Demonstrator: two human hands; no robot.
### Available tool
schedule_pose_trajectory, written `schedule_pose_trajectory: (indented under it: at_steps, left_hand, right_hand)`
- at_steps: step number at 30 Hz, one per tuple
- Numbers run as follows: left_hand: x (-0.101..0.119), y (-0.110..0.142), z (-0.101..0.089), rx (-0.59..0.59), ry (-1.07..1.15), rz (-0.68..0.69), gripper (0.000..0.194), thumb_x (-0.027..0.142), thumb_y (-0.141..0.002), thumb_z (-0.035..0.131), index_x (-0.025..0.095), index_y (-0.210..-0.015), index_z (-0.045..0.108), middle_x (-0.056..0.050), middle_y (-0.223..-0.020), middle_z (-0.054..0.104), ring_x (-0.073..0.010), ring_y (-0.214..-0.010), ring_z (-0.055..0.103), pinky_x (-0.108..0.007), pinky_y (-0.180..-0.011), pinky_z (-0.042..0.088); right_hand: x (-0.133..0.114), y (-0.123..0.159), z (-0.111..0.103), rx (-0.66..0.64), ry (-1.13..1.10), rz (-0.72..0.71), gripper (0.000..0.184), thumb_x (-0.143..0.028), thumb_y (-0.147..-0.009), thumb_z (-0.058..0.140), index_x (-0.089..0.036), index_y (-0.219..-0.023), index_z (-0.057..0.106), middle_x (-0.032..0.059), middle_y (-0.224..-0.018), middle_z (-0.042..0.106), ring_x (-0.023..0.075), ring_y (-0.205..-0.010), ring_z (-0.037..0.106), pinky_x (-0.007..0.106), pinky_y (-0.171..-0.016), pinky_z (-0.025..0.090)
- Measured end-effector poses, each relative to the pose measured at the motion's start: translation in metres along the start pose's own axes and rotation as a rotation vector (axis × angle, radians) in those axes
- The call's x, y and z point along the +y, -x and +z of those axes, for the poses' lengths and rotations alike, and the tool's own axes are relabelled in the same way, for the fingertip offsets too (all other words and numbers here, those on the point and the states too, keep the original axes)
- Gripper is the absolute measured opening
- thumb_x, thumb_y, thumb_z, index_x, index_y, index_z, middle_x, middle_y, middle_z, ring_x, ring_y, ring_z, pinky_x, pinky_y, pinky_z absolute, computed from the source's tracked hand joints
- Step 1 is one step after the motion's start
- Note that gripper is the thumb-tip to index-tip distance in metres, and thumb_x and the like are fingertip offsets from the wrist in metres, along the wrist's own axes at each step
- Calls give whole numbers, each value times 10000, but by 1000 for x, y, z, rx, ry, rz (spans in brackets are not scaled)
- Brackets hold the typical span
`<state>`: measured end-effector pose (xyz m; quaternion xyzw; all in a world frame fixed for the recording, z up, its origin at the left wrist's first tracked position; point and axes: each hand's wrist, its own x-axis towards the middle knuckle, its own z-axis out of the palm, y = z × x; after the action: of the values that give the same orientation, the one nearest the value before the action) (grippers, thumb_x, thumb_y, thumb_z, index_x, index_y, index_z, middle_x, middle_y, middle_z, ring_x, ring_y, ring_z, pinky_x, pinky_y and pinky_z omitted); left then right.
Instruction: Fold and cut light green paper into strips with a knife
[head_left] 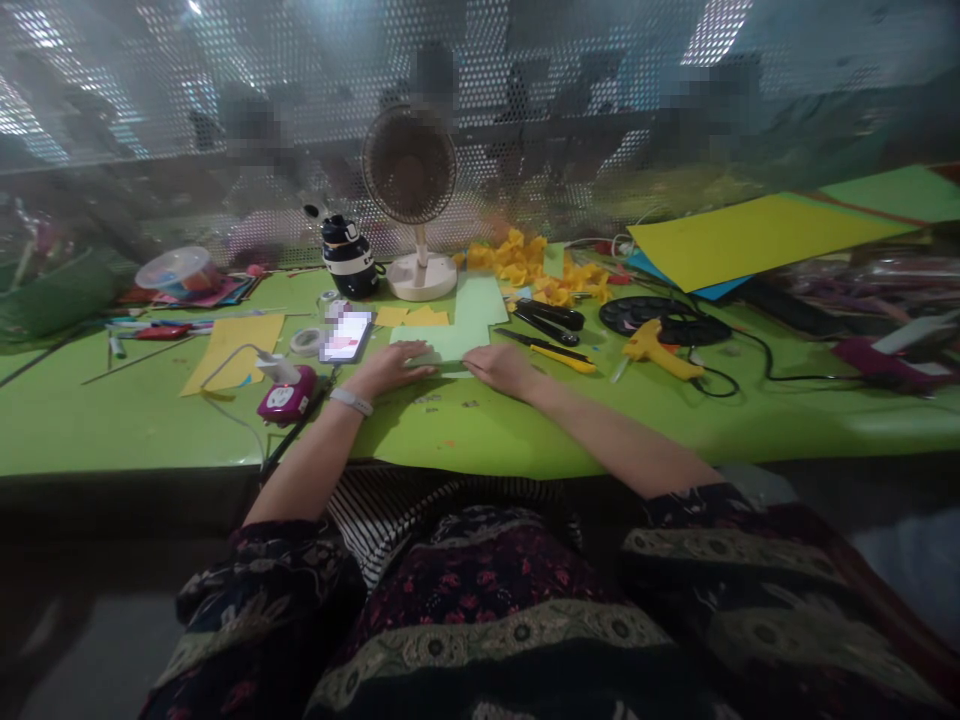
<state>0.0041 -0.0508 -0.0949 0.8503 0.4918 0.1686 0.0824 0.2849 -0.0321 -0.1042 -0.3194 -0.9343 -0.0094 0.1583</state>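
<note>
- Pale green paper (448,345) lies on the tabletop (480,440), in front of the person.
- Left hand (394,368): opened out, fingers extended, resting on the paper.
- Right hand (500,370): fingers curled at the paper's near edge (whether they pinch it, I cannot tell).
- Yellow-handled cutter (571,361): near the right hand.

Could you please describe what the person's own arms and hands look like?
Both the left hand and the right hand are ungloved. A pale, narrow band circles the left wrist; none shows on the right. The forearms are uncovered below dark, patterned sleeves, and the right sleeve shows lighter decorative stripes.
</note>
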Motion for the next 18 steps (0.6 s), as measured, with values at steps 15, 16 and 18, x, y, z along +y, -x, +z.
schedule_pose_trajectory:
  at_steps: [15,16,18]
  left_hand:
    - [19,46,-25,28,-4,246,236,313,-948,670,322,-1114,837,-37,-1151,831,-231,-1054,788,-392,-933,638]
    - [23,53,-21,5,31,238,231,326,-945,673,321,-1107,837,-35,-1154,831,-227,-1051,787,-387,-939,635]
    - [30,65,-15,19,120,176,223,382,-958,665,307,-1082,835,-40,-1155,829,-225,-1054,782,-389,-954,627]
  right_hand:
    - [4,59,-52,32,-251,-157,271,-333,-1037,590,-209,-1049,830,92,-1069,832,234,-979,766,365,-842,575]
    - [1,65,-48,-4,-282,-129,265,-334,-1029,595,-207,-1039,828,95,-1063,831,231,-966,762,364,-842,568]
    - [-4,73,-43,-37,-339,-51,262,-340,-1016,600,-200,-1013,822,106,-1067,827,237,-979,749,370,-865,548]
